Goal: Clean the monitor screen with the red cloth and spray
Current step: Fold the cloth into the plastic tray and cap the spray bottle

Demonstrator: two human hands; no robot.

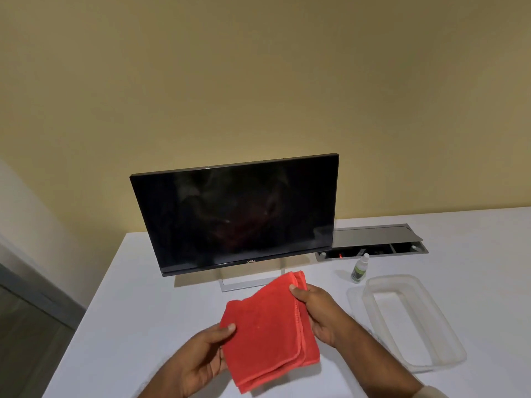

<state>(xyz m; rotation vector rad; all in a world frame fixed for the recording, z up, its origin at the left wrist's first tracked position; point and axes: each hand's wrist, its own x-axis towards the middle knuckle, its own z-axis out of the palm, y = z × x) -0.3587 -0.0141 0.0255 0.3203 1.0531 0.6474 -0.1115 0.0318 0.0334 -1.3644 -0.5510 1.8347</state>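
Note:
A folded red cloth (267,331) is held above the white table (138,326), in front of the monitor. My left hand (201,360) pinches its left edge, thumb on top. My right hand (314,311) grips its right edge, thumb on top. The black monitor (235,214) stands upright on a silver stand, its screen dark and facing me. A small spray bottle (359,269) with a white cap and green label stands on the table to the right of the monitor, apart from both hands.
A clear plastic container (413,320) with its lid under it lies to the right of my right hand. A grey cable box (373,242) with its flap open is set in the table behind the bottle. The table's left edge runs near a wall.

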